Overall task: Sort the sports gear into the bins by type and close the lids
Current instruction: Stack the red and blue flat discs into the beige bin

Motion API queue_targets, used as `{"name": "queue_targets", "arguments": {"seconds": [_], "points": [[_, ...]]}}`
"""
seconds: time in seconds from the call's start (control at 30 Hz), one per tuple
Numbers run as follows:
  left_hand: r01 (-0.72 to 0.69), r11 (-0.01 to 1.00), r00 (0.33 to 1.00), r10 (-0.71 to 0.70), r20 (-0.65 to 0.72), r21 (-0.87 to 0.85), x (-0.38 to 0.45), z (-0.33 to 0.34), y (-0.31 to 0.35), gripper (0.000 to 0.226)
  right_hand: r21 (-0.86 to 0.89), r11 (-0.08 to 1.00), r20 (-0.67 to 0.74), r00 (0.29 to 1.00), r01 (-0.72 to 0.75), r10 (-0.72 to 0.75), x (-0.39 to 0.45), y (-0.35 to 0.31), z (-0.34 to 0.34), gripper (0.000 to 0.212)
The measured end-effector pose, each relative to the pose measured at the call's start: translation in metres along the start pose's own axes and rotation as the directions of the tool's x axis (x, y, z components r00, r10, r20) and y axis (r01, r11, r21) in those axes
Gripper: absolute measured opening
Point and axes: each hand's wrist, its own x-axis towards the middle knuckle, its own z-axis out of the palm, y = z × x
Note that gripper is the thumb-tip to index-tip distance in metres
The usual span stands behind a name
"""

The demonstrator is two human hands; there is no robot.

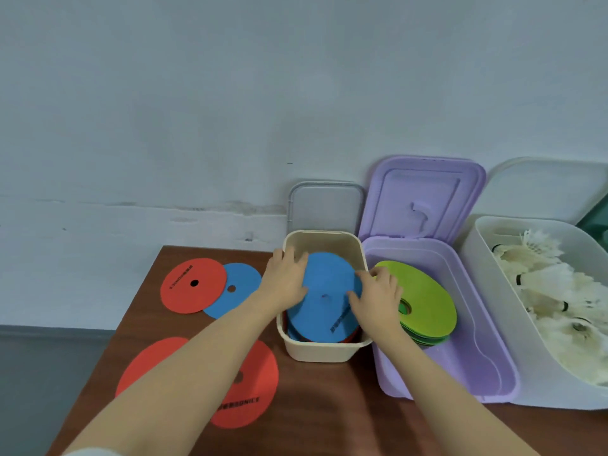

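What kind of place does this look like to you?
Probably a sports storage or equipment room, though that's a guess: a brown table against a bare wall, lidded bins, one white bin full of shuttlecocks, and flat red discs being sorted.

Matt discs point(324, 294), glossy plastic bins point(320, 352)
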Motion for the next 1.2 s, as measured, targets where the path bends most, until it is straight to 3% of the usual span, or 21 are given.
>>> {"name": "queue_targets", "arguments": {"seconds": [0.1, 0.3, 0.5, 0.7, 0.83, 0.9, 0.97, 1.07, 1.2], "points": [[0.009, 0.989, 1.0, -0.009, 0.0, 0.15, -0.007, 0.007, -0.007, 0.067, -0.017, 1.0, 0.0, 1.0, -0.016, 0.016, -0.005, 0.002, 0.007, 0.049], [-0.058, 0.997, 0.984, 0.065, -0.163, 0.052, -0.038, 0.007, -0.03, 0.056, 0.007, 0.994, -0.049, 0.993, 0.105, -0.104, -0.025, -0.015, 0.009, 0.041], [-0.083, 0.996, 0.972, 0.088, -0.218, 0.031, -0.091, -0.006, -0.071, 0.054, 0.067, 0.971, -0.157, 0.963, 0.231, -0.218, -0.063, -0.061, 0.006, 0.049], [0.015, 0.999, 0.975, -0.024, -0.219, -0.042, -0.16, -0.001, -0.134, 0.054, 0.143, 0.941, -0.207, 0.939, 0.307, -0.275, -0.11, -0.128, 0.032, 0.043], [0.161, 0.987, 0.983, -0.162, -0.084, -0.026, -0.195, 0.019, -0.176, 0.058, 0.196, 0.931, -0.119, 0.95, 0.307, -0.289, -0.134, -0.166, 0.064, 0.039], [0.251, 0.967, 0.968, -0.251, 0.009, -0.033, -0.209, 0.03, -0.193, 0.061, 0.173, 0.953, 0.003, 0.967, 0.25, -0.254, -0.144, -0.173, 0.081, 0.038], [0.329, 0.943, 0.94, -0.321, 0.115, -0.054, -0.221, 0.042, -0.205, 0.065, 0.105, 0.987, 0.174, 0.975, 0.121, -0.138, -0.153, -0.173, 0.1, 0.042], [0.401, 0.911, 0.901, -0.371, 0.227, -0.102, -0.232, 0.06, -0.218, 0.072, 0.0, 0.996, 0.368, 0.926, -0.085, 0.079, -0.168, -0.163, 0.124, 0.055], [0.454, 0.877, 0.873, -0.403, 0.274, -0.158, -0.232, 0.076, -0.225, 0.086, -0.097, 0.977, 0.4, 0.892, -0.19, 0.213, -0.188, -0.146, 0.144, 0.075]]}}
